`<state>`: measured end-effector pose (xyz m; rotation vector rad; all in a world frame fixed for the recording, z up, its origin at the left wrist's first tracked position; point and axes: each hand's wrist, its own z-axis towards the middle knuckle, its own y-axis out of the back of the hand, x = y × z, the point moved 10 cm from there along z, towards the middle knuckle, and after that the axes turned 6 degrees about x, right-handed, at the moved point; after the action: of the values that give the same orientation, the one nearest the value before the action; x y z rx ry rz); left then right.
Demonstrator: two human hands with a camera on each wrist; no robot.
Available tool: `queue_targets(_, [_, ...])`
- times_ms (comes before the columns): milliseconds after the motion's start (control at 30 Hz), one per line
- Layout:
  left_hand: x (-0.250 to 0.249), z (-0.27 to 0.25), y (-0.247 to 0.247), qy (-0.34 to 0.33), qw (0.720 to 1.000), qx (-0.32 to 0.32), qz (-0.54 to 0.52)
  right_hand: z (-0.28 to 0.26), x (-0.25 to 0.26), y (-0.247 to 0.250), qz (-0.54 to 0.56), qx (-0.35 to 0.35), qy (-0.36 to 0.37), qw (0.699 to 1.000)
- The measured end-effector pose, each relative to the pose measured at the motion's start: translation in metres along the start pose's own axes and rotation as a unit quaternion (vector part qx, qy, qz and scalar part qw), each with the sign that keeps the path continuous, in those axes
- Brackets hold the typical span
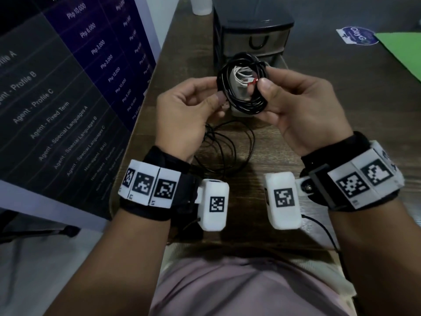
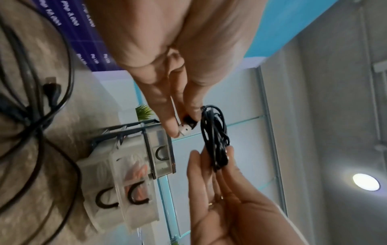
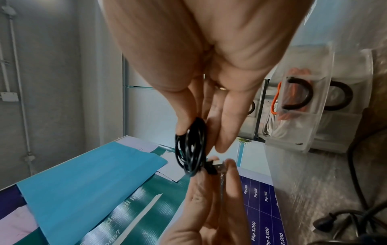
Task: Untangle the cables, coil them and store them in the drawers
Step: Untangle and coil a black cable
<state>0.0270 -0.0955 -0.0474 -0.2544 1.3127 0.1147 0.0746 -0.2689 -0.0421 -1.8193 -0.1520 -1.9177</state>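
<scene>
A black cable wound into a small coil [image 1: 241, 84] hangs in the air between both hands, above the desk and in front of the drawer unit [image 1: 250, 35]. My right hand [image 1: 293, 103] pinches the coil's right side between thumb and fingers [image 3: 190, 137]. My left hand [image 1: 193, 106] pinches the cable's plug end [image 2: 187, 126] beside the coil [image 2: 215, 137]. Two lower drawers [image 2: 117, 187] stand pulled out, with white and orange cables [image 3: 278, 106] inside. Another loose black cable [image 1: 225, 147] lies tangled on the desk below my hands.
A dark printed board [image 1: 57, 92] leans along the desk's left edge. A green sheet [image 1: 401, 51] and a round sticker [image 1: 357, 36] lie at the far right. A white cup [image 1: 201, 5] stands behind the drawer unit. Wrist camera cords trail near the desk's front edge.
</scene>
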Motion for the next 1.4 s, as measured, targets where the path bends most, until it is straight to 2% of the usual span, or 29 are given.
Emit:
queue_targets(133, [0.017, -0.005, -0.005, 0.064, 0.993, -0.013, -0.095, 0.0, -0.003, -0.006, -0.008, 0.017, -0.001, 1.0])
queue_targets(267, [0.021, -0.009, -0.013, 0.094, 0.981, -0.017, -0.167, -0.002, -0.005, -0.008, -0.025, 0.0, 0.003, 1.0])
queue_targets(367, [0.019, -0.013, -0.022, 0.103, 0.969, 0.005, -0.223, -0.004, -0.002, -0.006, -0.034, -0.02, 0.024, 0.999])
queue_targets(500, [0.009, -0.012, -0.026, 0.061, 0.991, 0.023, -0.115, -0.007, 0.002, -0.003, -0.097, -0.051, 0.047, 0.993])
queue_targets(633, [0.007, -0.009, -0.021, 0.044, 0.997, 0.013, -0.062, -0.009, 0.001, -0.005, -0.118, -0.042, 0.062, 0.99])
queue_targets(733, [0.008, -0.01, -0.025, 0.057, 0.997, 0.025, -0.047, -0.009, 0.001, -0.006, -0.116, -0.04, 0.069, 0.99])
queue_targets(867, [0.021, -0.015, -0.036, 0.114, 0.99, 0.069, -0.04, -0.005, -0.005, 0.002, -0.126, -0.059, 0.06, 0.988])
queue_targets(967, [0.031, -0.018, -0.044, 0.16, 0.976, 0.117, -0.087, -0.002, -0.009, 0.009, -0.149, -0.078, 0.054, 0.984])
queue_targets(1067, [0.034, -0.019, -0.045, 0.189, 0.965, 0.13, -0.125, 0.001, -0.011, 0.008, -0.169, -0.069, 0.052, 0.982])
queue_targets(1167, [0.035, -0.017, -0.041, 0.201, 0.967, 0.145, -0.058, 0.005, -0.013, 0.008, -0.212, -0.053, 0.037, 0.975])
queue_targets(1267, [0.03, -0.01, -0.037, 0.183, 0.968, 0.169, 0.038, 0.012, -0.017, 0.008, -0.265, -0.024, 0.005, 0.964])
queue_targets(1400, [0.017, 0.001, -0.027, 0.158, 0.974, 0.142, 0.083, 0.021, -0.013, 0.007, -0.292, -0.017, -0.003, 0.956])
